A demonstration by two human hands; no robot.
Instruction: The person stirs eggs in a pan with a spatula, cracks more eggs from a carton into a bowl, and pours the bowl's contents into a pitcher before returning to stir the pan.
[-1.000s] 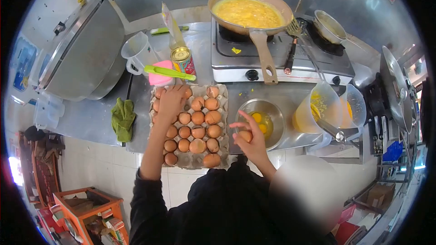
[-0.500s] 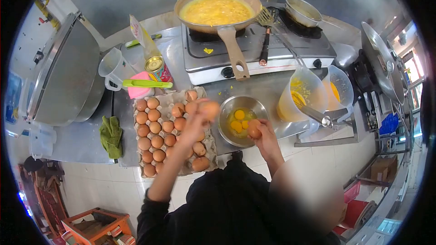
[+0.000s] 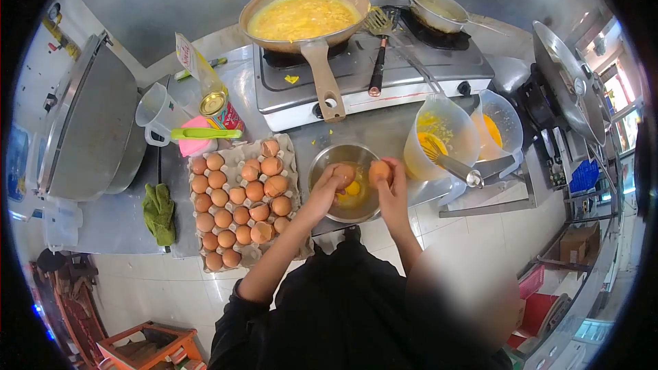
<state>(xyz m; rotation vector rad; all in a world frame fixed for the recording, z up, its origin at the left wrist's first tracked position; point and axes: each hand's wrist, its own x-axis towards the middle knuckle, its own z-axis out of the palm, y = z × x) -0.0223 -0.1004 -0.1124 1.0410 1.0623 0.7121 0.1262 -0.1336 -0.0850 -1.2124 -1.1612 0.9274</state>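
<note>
A brown egg [image 3: 343, 175] is in my left hand [image 3: 323, 195], fingers curled round it over the left side of the metal bowl [image 3: 317, 163]. Facing it, my right hand [image 3: 393, 195] grips another brown egg [image 3: 379, 172] at the bowl's right rim. Between the two hands, yolks [image 3: 353, 188] and clear egg white show in the bowl; my left hand covers part of them. To the left lies a cardboard egg tray [image 3: 233, 154] with brown eggs, several of them cracked shells on its right side.
Behind the bowl, a frying pan [image 3: 301, 17] of yellow egg mixture sits on the gas stove [image 3: 288, 120], its handle pointing toward me. A slotted turner [image 3: 378, 62] lies beside it. On the right stand plastic jugs [image 3: 445, 113] with a whisk [image 3: 449, 164]. A green cloth [image 3: 159, 214] lies left.
My left hand has come right, from above the egg tray to the bowl, bringing its egg. My right hand stays by the bowl with its egg. The whole view has shifted slightly.
</note>
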